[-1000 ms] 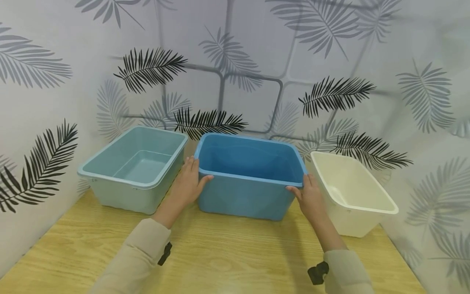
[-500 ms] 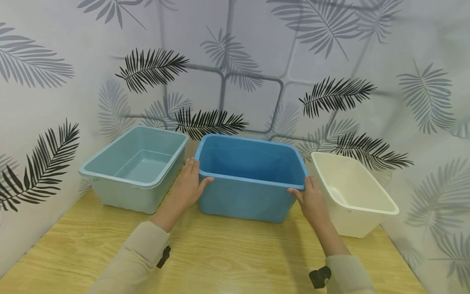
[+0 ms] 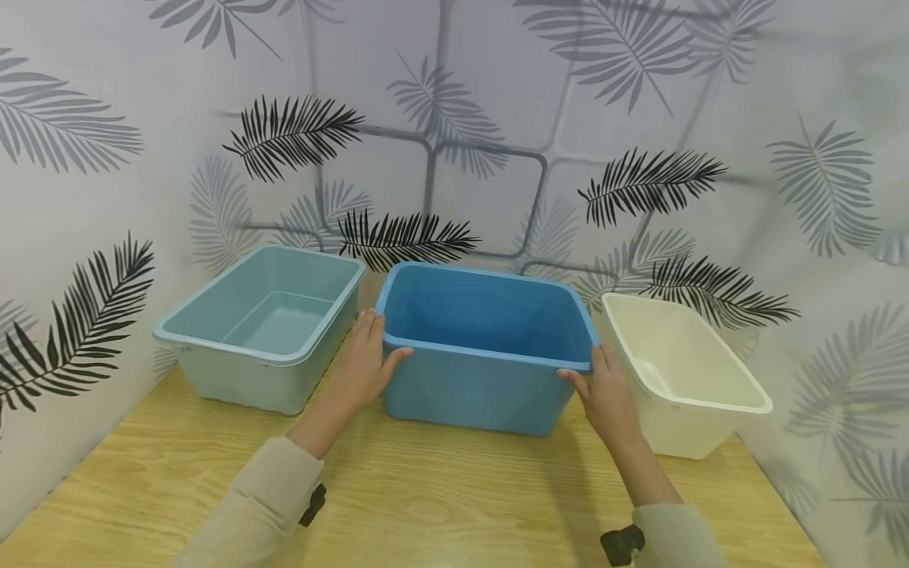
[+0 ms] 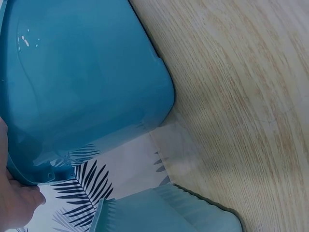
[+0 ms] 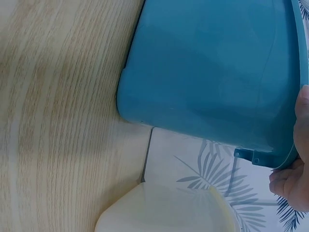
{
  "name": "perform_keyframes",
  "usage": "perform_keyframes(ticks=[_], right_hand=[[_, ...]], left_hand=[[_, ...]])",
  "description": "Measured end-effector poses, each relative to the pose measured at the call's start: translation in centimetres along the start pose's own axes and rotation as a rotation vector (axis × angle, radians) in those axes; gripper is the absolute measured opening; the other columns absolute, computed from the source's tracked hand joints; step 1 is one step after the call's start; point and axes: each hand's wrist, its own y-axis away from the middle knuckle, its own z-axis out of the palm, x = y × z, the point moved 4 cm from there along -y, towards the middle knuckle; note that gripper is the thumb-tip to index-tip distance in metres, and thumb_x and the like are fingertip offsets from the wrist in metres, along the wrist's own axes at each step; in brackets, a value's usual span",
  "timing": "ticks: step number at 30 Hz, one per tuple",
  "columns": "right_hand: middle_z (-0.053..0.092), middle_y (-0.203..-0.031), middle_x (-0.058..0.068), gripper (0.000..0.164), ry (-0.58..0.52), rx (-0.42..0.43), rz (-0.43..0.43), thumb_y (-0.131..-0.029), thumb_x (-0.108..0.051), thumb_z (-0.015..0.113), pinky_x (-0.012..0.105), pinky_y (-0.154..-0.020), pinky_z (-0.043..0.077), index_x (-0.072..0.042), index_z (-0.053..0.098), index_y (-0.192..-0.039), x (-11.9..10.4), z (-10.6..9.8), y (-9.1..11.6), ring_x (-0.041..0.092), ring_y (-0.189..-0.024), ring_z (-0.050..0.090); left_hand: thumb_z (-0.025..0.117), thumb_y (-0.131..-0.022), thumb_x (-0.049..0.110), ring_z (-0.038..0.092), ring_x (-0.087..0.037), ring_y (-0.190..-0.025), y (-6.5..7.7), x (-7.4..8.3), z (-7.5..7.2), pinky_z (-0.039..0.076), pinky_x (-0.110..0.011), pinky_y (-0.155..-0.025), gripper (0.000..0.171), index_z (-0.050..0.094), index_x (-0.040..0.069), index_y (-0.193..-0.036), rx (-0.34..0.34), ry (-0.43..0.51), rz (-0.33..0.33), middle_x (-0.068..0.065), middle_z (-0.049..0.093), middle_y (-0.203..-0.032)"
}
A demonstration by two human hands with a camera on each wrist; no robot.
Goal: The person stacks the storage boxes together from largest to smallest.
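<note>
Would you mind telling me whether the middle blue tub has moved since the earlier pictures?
Yes, the blue tub has come slightly nearer in the head view, judged against the unmoved cream tub.

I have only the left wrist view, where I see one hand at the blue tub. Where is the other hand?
Observer: The right hand grips the near right corner of the blue tub.
Operator: And what stands to the right of that hand?
Observer: A cream tub, on the same table.
Operator: In my picture, the pale teal tub shows only its outside. Is something in it?
Observer: No, the head view shows its floor bare.
</note>
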Motion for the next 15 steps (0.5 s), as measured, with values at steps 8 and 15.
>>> perform_keyframes(ticks=[8,15], right_hand=[[0.038,-0.131,0.034,0.073,0.007,-0.003,0.012,-0.085,-0.037,0.057,0.053,-0.095,0.039,0.018,0.035,-0.128,-0.21,-0.37,0.42,0.047,-0.119,0.041],[0.037,-0.132,0.035,0.074,0.004,-0.018,0.025,-0.085,-0.037,0.057,0.053,-0.095,0.039,0.018,0.035,-0.129,-0.22,-0.46,0.77,0.047,-0.12,0.04]], left_hand=[[0.05,-0.088,0.043,0.021,-0.04,-0.135,0.35,0.08,-0.11,0.028,-0.051,-0.106,0.074,0.031,-0.011,-0.134,0.014,0.006,0.003,-0.029,0.028,-0.141],[0.051,-0.087,0.043,0.023,-0.04,-0.134,0.74,0.26,-0.28,0.029,-0.051,-0.105,0.073,0.033,-0.012,-0.133,0.033,0.007,0.017,-0.029,0.031,-0.14]])
